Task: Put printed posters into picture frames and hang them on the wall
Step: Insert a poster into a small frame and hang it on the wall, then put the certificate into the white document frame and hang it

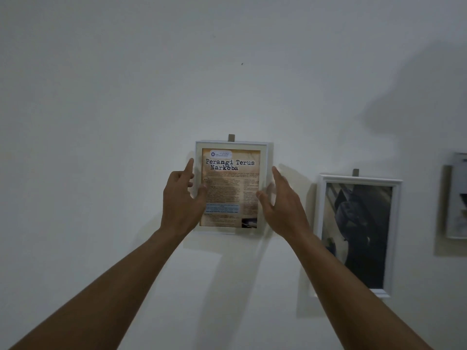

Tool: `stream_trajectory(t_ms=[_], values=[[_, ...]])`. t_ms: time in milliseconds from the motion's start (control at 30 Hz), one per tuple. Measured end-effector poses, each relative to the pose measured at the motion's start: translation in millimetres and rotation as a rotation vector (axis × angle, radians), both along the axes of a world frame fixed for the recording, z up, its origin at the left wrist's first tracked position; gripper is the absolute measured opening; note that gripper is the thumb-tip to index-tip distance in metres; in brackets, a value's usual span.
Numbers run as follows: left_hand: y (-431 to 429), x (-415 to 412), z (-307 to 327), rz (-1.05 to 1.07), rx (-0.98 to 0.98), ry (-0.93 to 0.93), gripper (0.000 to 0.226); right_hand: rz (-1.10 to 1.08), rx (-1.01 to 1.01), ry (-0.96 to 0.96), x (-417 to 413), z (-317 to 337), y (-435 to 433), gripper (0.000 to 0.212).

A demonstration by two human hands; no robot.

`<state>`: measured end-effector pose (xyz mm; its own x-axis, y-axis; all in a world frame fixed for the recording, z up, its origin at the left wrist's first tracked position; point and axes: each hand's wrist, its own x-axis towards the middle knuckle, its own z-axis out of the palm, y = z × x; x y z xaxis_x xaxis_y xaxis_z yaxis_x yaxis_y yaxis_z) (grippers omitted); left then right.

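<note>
A white picture frame (231, 145) holds a brown poster (231, 188) titled "Perangi Terus Narkoba". It is up against the white wall, with a small grey hanger tab (231, 137) showing above its top edge. My left hand (180, 200) grips the frame's left side, thumb on the glass and index finger pointing up along the edge. My right hand (281, 205) holds the right side, with the thumb on the front and the fingers stretched along the edge.
A second white frame (396, 238) with a dark black-and-white print hangs lower to the right, under its own tab (355, 172). A third frame (457, 195) shows at the right edge. A small dark mark (242, 63) is on the bare wall above.
</note>
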<state>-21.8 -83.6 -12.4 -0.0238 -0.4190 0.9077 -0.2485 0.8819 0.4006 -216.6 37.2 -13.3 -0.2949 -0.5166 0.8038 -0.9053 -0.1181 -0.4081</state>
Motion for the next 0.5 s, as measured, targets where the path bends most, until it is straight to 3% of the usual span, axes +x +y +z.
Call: stream_trajectory(t_ms=[233, 400, 500], values=[[66.9, -45.7, -13.1, -0.163, -0.135, -0.117, 0.048, -0.141, 0.046, 0.051, -33.4, -3.5, 61.5, 0.060], [117.2, -111.5, -28.5, -0.329, 0.096, -0.201, 0.039, -0.218, 0.057, -0.018, -88.7, -15.3, 112.6, 0.043], [136.0, -151.0, -41.5, -0.366, 0.239, -0.233, 0.039, -0.285, 0.032, -0.095, -125.3, -28.9, 138.8, 0.046]])
